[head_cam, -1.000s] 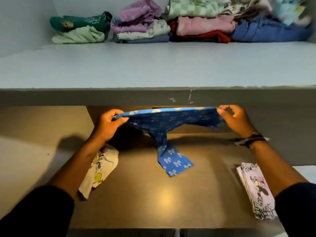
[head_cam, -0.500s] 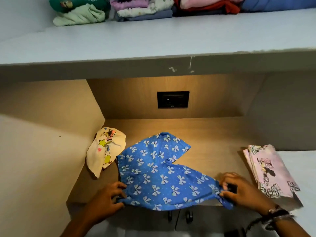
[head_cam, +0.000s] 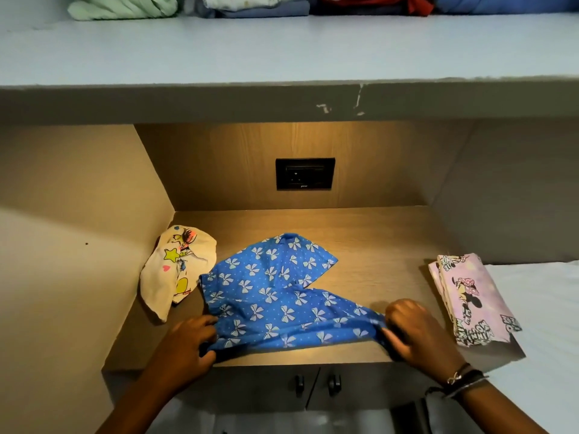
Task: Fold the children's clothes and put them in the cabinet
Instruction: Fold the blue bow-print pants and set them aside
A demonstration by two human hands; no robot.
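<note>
A blue child's garment (head_cam: 269,289) printed with white bows lies spread on the wooden counter (head_cam: 376,245), one leg pointing toward the back wall. My left hand (head_cam: 188,343) pinches its near left corner at the counter's front edge. My right hand (head_cam: 413,332) grips the near right corner, the waistband stretched between both hands. A cream cartoon-print garment (head_cam: 175,270) lies crumpled at the left against the side wall. A folded pink cartoon-print piece (head_cam: 470,296) rests at the counter's right end.
A grey shelf (head_cam: 282,51) overhangs the counter, with folded clothes (head_cam: 250,4) stacked along its back. A black wall socket (head_cam: 305,173) sits in the back panel. Cabinet doors with two knobs (head_cam: 316,385) are below the counter. A white surface (head_cam: 545,324) lies at right.
The blue garment was held up in the air a second ago; both hands have brought it down and laid it flat on the counter. My view has tilted downward.
</note>
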